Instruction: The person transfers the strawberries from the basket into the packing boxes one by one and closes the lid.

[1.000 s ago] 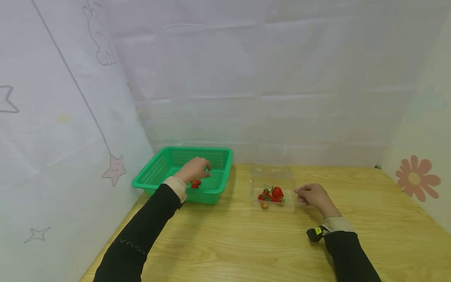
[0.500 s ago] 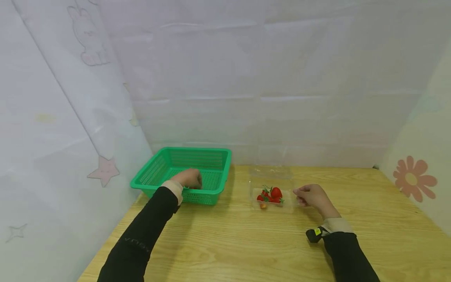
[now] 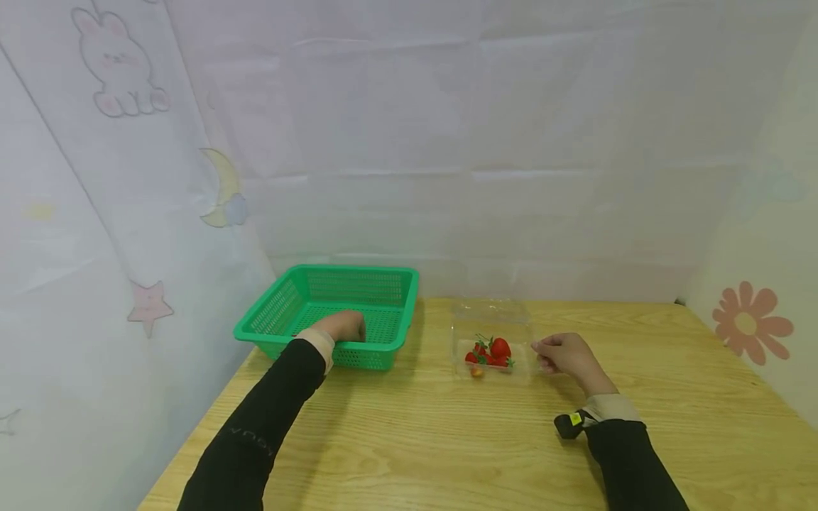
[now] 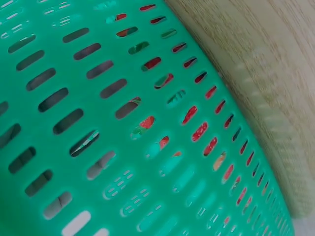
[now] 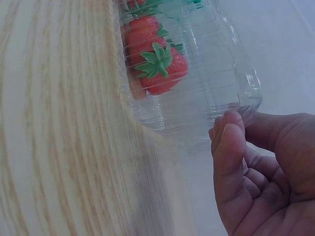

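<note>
My left hand [image 3: 345,326] reaches over the front rim of a green slotted plastic basket [image 3: 399,346], its fingers down inside and hidden by the wall. In the left wrist view, red strawberries [image 4: 199,132] show through the slots of the basket wall [image 4: 22,204]; whether the hand holds one I cannot tell. My right hand [image 3: 569,355] pinches the right edge of a clear plastic box [image 3: 495,309] between thumb and fingers. Several strawberries [image 3: 500,348] with green leaves lie in the box, and the right wrist view shows one large strawberry [image 5: 170,71] near the held corner.
A small yellowish-brown piece [image 3: 477,372] shows at the box's front side. Basket and box stand side by side on a wooden table [image 3: 415,440]. A white sheet [image 3: 511,142] hangs close behind them, with printed sheets [image 3: 77,284] along both sides.
My left hand has gone down from above the basket to inside it, and its fingers are now out of sight. The right hand keeps its place at the box. The head view has turned slightly.
</note>
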A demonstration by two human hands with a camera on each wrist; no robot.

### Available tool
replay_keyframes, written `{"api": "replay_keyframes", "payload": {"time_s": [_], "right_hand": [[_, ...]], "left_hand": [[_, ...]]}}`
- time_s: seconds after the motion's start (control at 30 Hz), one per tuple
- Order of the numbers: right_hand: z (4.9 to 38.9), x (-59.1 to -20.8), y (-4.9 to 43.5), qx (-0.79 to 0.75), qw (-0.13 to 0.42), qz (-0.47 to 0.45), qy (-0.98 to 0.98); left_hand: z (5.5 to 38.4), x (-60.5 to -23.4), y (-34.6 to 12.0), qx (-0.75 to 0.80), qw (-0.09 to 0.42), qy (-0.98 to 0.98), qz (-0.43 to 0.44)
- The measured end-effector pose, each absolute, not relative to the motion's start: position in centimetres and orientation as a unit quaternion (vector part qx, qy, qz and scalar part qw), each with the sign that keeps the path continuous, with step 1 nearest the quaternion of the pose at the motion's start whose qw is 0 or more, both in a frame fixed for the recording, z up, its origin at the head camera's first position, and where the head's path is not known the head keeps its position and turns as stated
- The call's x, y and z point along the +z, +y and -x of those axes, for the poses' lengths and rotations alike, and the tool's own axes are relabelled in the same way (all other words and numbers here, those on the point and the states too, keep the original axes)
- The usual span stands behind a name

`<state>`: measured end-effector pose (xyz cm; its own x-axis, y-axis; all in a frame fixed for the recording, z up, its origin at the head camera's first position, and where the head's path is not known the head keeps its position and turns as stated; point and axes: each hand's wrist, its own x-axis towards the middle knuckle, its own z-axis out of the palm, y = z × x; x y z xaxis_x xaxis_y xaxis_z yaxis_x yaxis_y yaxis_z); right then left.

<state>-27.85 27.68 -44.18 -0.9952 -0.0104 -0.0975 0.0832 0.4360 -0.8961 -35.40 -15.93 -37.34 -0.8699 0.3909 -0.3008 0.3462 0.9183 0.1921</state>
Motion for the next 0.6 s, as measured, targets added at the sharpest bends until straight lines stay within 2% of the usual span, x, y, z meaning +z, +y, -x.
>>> {"api": "replay_keyframes", "payload": {"time_s": [0.37, 0.6], "right_hand": [[28.18, -44.44, 27.85, -0.529, 0.043, -0.014, 0.847], [28.12, -44.48, 27.90, -0.528, 0.041, -0.015, 0.848]], "left_hand": [[35.92, -37.63, -15.45, 0.030, 0.214, 0.959, -0.181], [36.12, -37.63, -15.43, 0.016, 0.223, 0.956, -0.190]]}}
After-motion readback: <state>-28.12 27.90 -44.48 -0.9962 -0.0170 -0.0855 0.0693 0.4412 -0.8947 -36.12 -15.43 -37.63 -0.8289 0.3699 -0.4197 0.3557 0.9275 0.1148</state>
